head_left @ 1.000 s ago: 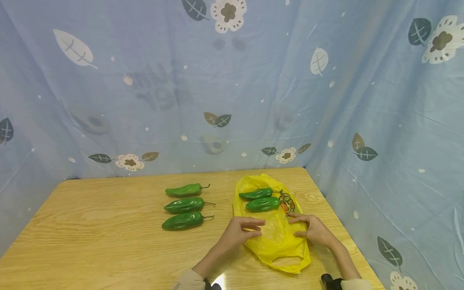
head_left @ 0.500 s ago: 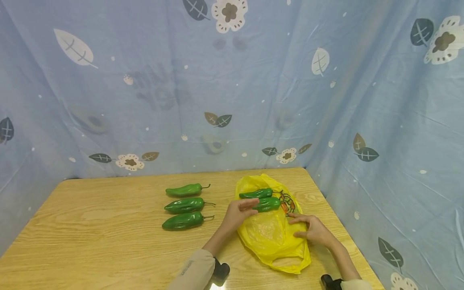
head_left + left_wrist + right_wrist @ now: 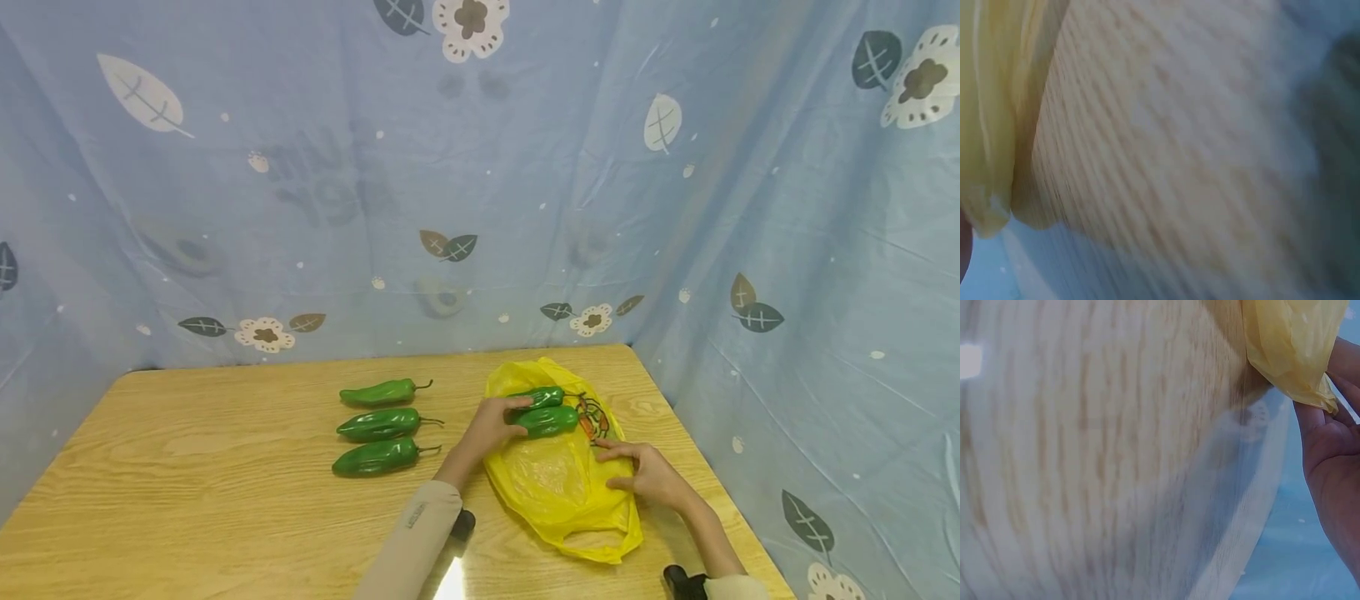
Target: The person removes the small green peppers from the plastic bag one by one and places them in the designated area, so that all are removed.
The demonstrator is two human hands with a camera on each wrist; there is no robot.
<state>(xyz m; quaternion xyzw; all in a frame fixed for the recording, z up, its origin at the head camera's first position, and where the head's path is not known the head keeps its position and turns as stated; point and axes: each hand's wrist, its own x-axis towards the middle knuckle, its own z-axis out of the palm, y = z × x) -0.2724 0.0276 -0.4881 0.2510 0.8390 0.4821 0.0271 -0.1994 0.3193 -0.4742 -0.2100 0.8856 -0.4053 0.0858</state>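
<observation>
Two green chili peppers lie on a yellow plastic bag (image 3: 555, 471) in the head view, an upper pepper (image 3: 547, 397) and a lower pepper (image 3: 551, 421). My left hand (image 3: 491, 427) reaches over their left ends, thumb and fingers spread around the tip of the lower pepper; the upper one's tip is hidden behind the fingers. At the bag's right side my right hand (image 3: 652, 477) holds the bag's edge. The right wrist view shows the gathered bag film (image 3: 1297, 350) running between thumb and fingers. Only a sliver of the left hand shows in its wrist view.
Three more green chili peppers (image 3: 381, 425) lie in a column on the wooden table (image 3: 187, 467), left of the bag. A blue patterned curtain (image 3: 337, 208) hangs behind the table and along its right side. The bag's handle loop (image 3: 600, 554) points toward the front edge.
My left hand has moved from over the bag's lower left part up to the left ends of the two peppers. The right hand has stayed in place.
</observation>
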